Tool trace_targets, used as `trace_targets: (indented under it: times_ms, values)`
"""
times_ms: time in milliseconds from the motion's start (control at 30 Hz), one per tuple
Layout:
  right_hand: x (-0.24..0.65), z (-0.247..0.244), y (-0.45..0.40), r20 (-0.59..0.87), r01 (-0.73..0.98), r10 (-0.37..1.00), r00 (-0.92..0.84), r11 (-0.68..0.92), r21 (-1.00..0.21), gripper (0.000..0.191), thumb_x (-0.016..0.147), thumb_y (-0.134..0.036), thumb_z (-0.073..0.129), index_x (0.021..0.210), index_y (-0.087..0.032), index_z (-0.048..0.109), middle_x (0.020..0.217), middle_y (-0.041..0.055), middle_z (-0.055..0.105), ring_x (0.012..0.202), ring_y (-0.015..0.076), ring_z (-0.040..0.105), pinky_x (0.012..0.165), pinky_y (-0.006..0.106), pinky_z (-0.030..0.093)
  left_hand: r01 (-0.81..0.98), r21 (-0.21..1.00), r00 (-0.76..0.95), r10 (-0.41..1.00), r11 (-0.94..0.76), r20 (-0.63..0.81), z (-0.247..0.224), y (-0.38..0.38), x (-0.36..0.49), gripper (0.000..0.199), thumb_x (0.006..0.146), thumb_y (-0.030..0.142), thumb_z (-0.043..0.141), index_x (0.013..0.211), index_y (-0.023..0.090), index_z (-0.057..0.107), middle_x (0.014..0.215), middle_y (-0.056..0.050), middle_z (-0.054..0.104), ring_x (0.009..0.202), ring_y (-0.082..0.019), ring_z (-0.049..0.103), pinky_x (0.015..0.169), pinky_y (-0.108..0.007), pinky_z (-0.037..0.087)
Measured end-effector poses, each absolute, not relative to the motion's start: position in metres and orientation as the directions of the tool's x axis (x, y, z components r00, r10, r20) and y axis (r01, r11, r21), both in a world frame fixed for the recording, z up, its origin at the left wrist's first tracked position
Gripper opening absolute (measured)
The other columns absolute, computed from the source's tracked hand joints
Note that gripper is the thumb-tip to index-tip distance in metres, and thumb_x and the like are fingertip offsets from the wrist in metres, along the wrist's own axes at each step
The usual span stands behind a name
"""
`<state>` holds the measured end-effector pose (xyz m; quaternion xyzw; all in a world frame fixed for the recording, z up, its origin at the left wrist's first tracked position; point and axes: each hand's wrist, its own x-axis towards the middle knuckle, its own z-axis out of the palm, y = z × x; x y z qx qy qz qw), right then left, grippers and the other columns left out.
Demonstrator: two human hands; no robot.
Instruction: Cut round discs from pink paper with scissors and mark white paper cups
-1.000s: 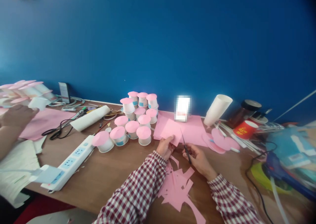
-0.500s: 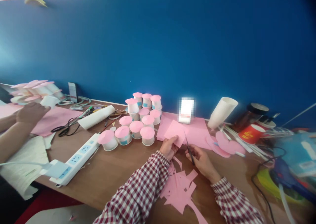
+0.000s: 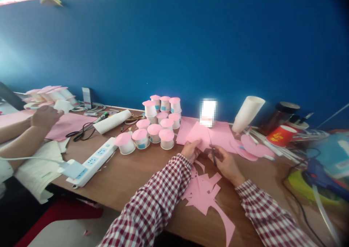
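Observation:
My left hand (image 3: 192, 150) pinches a piece of pink paper (image 3: 198, 134) by its near edge, thumb on top. In my right hand (image 3: 225, 163) is a pair of scissors (image 3: 213, 155), its blades pointing away from me at the right edge of that paper. Beneath and behind lies a larger pink sheet (image 3: 222, 134). Pink paper scraps (image 3: 203, 192) are heaped on the table just below my hands. To the left stand several white paper cups (image 3: 167, 143), upside down, with pink paper discs on top. Cut pink discs (image 3: 249, 145) lie to the right.
A white power strip (image 3: 92, 163) lies at the left. Beyond it is another person's hand (image 3: 46, 118) near more cups (image 3: 54, 92). Along the right are a red paper cup (image 3: 281, 135), a stack of white cups (image 3: 248, 112) and a blue glue gun (image 3: 324, 176) with its cable.
The view has shifted, so the table things sit higher and further right. My hands keep hold of the pink paper and scissors, and the scissors remain at the paper's edge.

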<state>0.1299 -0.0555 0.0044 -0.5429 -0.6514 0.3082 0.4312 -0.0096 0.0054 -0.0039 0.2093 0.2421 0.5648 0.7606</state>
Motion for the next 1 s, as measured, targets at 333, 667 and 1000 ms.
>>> trace_targets:
  times_ms: [333,667,1000]
  values:
    - [0.1287,0.0013,-0.0554,0.244,0.413,0.967,-0.078,0.254,-0.875,0.039,0.079,-0.037,0.059,0.112,-0.017,0.055,0.092,0.0078,0.067,0.083,0.0206,0.064,0.073,0.031,0.053,-0.774,0.574,0.244,0.962,0.268,-0.121,-0.0015,0.0028,-0.0117,0.016,0.068,0.011,0.069,0.082,0.009,0.062,0.078,-0.007,0.068,0.074,-0.017,0.065,0.076,-0.031,0.054]
    - [0.1295,0.0016,-0.0528,0.22,0.379,0.973,-0.073,0.231,-0.896,0.036,0.08,-0.039,0.058,0.108,-0.017,0.056,0.09,0.0075,0.066,0.082,0.0203,0.064,0.07,0.03,0.053,-0.786,0.548,0.238,0.958,0.288,-0.161,-0.0056,0.0061,-0.0118,0.009,0.07,0.01,0.067,0.078,0.01,0.062,0.079,-0.007,0.068,0.076,-0.014,0.065,0.073,-0.025,0.054]
    - [0.1335,-0.0038,-0.0484,0.19,0.327,0.981,-0.046,0.195,-0.925,0.039,0.079,-0.041,0.059,0.11,-0.017,0.056,0.091,0.0074,0.066,0.082,0.0198,0.062,0.071,0.031,0.053,-0.772,0.568,0.234,0.958,0.287,-0.167,-0.0064,0.0064,-0.0111,0.019,0.069,0.013,0.069,0.086,0.011,0.062,0.085,-0.008,0.068,0.08,-0.015,0.065,0.079,-0.028,0.053]
